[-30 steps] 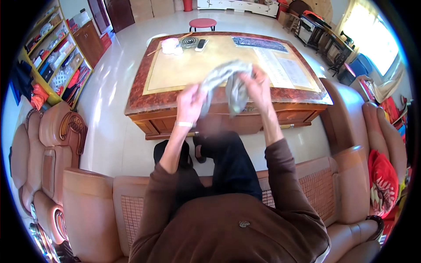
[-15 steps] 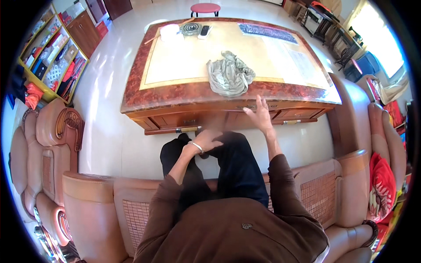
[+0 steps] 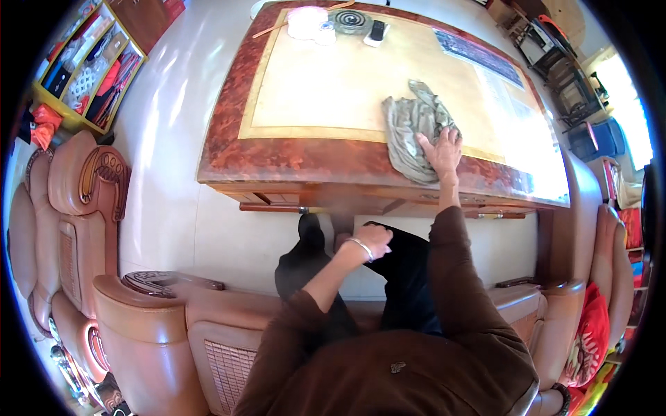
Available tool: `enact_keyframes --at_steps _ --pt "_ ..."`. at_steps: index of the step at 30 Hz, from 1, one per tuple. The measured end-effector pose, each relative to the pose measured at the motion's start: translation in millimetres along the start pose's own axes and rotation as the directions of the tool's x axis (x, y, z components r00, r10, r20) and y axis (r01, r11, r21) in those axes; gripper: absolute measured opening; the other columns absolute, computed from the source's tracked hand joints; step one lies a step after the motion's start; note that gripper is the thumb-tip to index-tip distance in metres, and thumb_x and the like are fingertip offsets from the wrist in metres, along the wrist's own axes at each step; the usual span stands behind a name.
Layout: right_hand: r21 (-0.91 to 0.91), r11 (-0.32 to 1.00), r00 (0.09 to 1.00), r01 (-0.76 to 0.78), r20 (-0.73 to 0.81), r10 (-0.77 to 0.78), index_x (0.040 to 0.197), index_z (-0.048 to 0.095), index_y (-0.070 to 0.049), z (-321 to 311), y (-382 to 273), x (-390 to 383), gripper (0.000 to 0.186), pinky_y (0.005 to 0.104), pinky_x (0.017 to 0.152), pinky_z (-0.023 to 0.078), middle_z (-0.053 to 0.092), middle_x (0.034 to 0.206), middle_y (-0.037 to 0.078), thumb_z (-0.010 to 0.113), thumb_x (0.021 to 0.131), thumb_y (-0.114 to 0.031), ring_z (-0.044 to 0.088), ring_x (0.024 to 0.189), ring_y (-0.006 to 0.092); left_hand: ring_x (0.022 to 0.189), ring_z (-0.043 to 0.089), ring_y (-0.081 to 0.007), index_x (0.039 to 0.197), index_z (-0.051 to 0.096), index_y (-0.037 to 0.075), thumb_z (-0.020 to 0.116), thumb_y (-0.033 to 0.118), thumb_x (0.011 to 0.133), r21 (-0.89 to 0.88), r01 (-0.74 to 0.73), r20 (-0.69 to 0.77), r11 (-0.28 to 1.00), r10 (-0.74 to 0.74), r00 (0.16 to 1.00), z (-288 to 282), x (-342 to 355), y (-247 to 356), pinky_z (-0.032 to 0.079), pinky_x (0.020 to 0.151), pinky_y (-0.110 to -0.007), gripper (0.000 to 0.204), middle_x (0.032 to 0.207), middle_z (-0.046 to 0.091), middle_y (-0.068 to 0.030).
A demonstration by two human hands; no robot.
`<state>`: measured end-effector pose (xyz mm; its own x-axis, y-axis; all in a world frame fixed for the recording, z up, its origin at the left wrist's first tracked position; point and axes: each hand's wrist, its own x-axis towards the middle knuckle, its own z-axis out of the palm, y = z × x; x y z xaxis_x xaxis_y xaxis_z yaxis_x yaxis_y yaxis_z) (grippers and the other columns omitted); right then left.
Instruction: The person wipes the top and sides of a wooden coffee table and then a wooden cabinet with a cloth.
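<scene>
A crumpled grey-green cloth lies at the near edge of the table. My right hand rests palm down on the cloth's right side, its fingers spread and not wrapped round it. Over my lap, below the table's edge, hovers my left hand, with a silver bracelet at the wrist. Its fingers are loosely curled together, and nothing shows in them.
Toward the table's far side are a white bundle, a mosquito coil, a dark handset and a thin stick. A blue printed sheet lies far right. Leather sofa seats surround me; shelves stand left.
My right hand has come down from before the table's edge onto the cloth. My left hand has curled up more over my lap. The whole view has shifted.
</scene>
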<state>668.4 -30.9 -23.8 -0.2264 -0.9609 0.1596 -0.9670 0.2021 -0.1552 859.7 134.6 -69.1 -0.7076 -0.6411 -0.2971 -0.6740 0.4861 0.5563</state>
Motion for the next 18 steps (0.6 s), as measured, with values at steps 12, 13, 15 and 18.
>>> enact_keyframes --at_steps 12,13,15,18 --pt "0.245 0.636 0.661 0.732 -0.030 -0.750 0.130 0.037 -0.011 30.8 -282.7 -62.6 0.082 0.0528 0.090 0.031 0.037 0.122 0.024 0.063 0.062 -0.048 0.035 0.112 0.0428 0.104 0.051 -0.0243 0.114 0.055 0.010 0.044 0.025 0.084 0.063 -0.071 -0.467 0.995 0.092 0.880 108.3 9.9 -8.7 0.040 0.081 -0.043 0.035 0.114 0.056 -0.0073" --pt "0.253 0.569 0.592 0.782 -0.016 -0.806 0.128 0.040 -0.015 31.3 -302.2 -65.9 0.077 0.0497 0.089 0.033 0.039 0.120 0.022 0.063 0.060 -0.044 0.036 0.111 0.0406 0.104 0.051 -0.0244 0.116 0.054 0.010 0.043 0.024 0.085 0.082 -0.080 -0.563 0.993 0.112 0.819 108.6 7.3 -11.0 0.040 0.081 -0.043 0.036 0.116 0.055 -0.0075" --pt "0.243 0.468 0.509 0.850 -0.144 -0.849 0.112 0.056 -0.013 41.9 -312.2 -65.2 0.055 0.0430 0.081 0.035 0.049 0.109 0.018 0.060 0.064 -0.039 0.042 0.100 0.0335 0.104 0.051 -0.0250 0.117 0.053 0.010 0.043 0.022 0.085 -0.187 -0.087 -0.529 0.978 -0.026 0.849 74.2 -19.2 -2.6 0.040 0.082 -0.043 0.036 0.117 0.054 -0.0087" --pt "0.313 0.411 0.462 0.856 -0.109 -0.880 0.103 0.061 -0.014 39.4 -329.8 -54.3 0.041 0.0417 0.079 0.035 0.055 0.100 0.015 0.057 0.068 -0.034 0.045 0.097 0.0310 0.105 0.050 -0.0257 0.118 0.052 0.010 0.043 0.020 0.085 -0.425 -0.045 -0.449 0.904 -0.168 0.878 47.6 -42.3 -9.6 0.040 0.083 -0.044 0.036 0.118 0.054 -0.0099"
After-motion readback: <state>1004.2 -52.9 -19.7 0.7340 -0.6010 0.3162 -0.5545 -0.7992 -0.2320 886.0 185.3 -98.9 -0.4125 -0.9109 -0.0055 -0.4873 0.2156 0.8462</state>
